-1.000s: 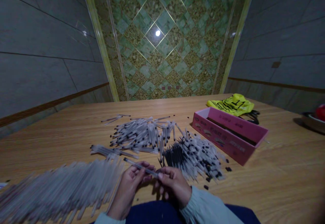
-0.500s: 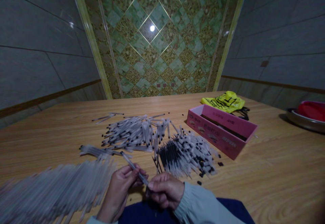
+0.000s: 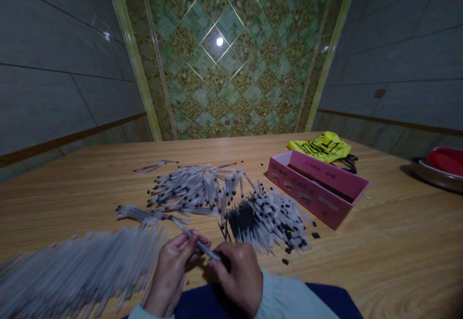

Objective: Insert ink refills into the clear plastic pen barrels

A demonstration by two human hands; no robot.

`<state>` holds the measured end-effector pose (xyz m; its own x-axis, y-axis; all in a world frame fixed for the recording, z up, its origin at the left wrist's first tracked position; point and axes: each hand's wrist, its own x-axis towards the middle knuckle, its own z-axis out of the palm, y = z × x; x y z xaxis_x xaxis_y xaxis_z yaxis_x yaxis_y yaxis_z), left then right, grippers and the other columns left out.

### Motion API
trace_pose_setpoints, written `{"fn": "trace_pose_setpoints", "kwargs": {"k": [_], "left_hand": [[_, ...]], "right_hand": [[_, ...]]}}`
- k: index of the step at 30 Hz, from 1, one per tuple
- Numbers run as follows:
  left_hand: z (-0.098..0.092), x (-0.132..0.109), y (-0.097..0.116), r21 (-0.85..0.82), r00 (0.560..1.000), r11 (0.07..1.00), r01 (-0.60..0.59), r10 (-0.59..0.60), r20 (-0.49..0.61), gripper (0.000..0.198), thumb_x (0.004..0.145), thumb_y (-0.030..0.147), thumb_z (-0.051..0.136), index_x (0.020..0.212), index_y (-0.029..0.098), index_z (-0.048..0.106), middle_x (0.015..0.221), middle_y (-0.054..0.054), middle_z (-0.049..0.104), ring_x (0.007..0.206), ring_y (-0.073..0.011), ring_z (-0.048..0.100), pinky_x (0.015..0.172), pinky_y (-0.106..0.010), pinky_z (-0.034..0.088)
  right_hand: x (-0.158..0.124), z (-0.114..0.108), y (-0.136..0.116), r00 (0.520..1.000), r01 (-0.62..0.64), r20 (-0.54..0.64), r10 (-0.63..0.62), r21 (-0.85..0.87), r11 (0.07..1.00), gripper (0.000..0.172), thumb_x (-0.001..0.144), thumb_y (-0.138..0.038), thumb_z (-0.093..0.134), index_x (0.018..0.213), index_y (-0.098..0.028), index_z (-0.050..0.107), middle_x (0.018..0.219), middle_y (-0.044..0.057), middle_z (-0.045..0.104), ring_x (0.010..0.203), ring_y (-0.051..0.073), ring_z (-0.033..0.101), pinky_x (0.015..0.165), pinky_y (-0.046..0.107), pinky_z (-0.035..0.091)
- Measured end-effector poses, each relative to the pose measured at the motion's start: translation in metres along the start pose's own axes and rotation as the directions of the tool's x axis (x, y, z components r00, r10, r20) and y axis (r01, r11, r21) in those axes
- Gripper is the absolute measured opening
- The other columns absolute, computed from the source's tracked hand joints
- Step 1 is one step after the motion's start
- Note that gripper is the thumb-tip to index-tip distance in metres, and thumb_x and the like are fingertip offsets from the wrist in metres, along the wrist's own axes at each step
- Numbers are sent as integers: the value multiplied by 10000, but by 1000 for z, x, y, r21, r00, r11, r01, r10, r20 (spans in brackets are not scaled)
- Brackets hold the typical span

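Between both hands, left (image 3: pixel 170 273) and right (image 3: pixel 237 275), a clear pen tube (image 3: pixel 193 238) sits pinched (angled).

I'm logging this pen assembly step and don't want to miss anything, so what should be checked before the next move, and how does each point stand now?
1. Left hand has a grip on the clear pen tube: ok.
2. Right hand meets the tube's near end: ok.
3. Part fully seated in the tube: cannot tell, fingers hide it.
4. Pile of black refills within reach: ok.
5. Heap of clear tubes at the left: ok.
6. Pink box open: ok.
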<state>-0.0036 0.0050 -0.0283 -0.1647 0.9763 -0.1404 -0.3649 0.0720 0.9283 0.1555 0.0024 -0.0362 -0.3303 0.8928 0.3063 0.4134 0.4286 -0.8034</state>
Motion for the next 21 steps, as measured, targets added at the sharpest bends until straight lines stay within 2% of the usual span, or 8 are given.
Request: {"fn": "trace_pose_setpoints", "kwargs": {"k": [2,4,7,9,11,14,18,21], "left_hand": [[-1,0,1,-48,999,999,0,2,43,267,592,324,756,737,128,647,671,-47,681,654,-166,636,611,-244,497],[-1,-1,1,-102,995,995,18,-8,97,249,594,310,758,732,143,637,660,-31,671,666,-165,635,664,-265,501],[0,-4,1,-133,984,990,45,-21,177,226,601,296,757,719,147,634,633,-16,657,663,-157,634,724,-283,494],[1,-6,0,-117,981,991,58,-35,189,223,604,300,756,709,143,637,617,-17,653,655,-159,636,700,-271,492],[1,-6,1,-92,986,993,70,-55,159,235,593,302,762,709,139,640,619,-26,661,667,-173,646,678,-267,492],[2,-5,1,-63,993,995,81,-75,88,263,557,306,782,702,135,645,625,-34,671,692,-193,658,679,-272,494],[7,-6,-1,-39,996,996,83,-82,36,267,550,325,781,671,127,650,635,-40,676,701,-195,660,654,-258,498],[7,-6,-2,-23,995,995,97,-96,39,261,568,327,769,676,116,658,646,-58,685,679,-189,655,633,-254,502]], "right_hand": [[4,1,1,957,-257,226,181,375,891,400,763,-531,513,713,-136,561,579,32,566,475,113,497,443,207,319],[8,1,4,841,-507,511,178,631,587,511,742,-639,467,693,-133,525,531,20,545,359,82,434,349,182,282],[10,0,9,677,-724,736,-3,666,182,418,704,-535,612,711,-130,510,482,-41,482,294,24,302,301,139,214],[8,-1,12,616,-779,781,-104,623,67,343,679,-415,691,739,-122,523,452,-76,433,294,1,225,299,118,171],[6,0,14,636,-766,766,-93,641,39,321,673,-381,705,729,-113,538,432,-76,433,290,-3,203,292,116,151],[5,5,13,712,-702,698,72,708,79,328,660,-400,704,682,-107,556,415,-53,474,269,6,233,276,130,149],[6,11,4,791,-606,540,288,756,248,414,613,-487,692,608,-88,581,366,-32,481,235,29,295,255,159,156],[4,14,-3,827,-556,437,354,731,395,458,618,-555,635,585,-103,572,393,-4,519,239,43,328,269,176,182]]}}
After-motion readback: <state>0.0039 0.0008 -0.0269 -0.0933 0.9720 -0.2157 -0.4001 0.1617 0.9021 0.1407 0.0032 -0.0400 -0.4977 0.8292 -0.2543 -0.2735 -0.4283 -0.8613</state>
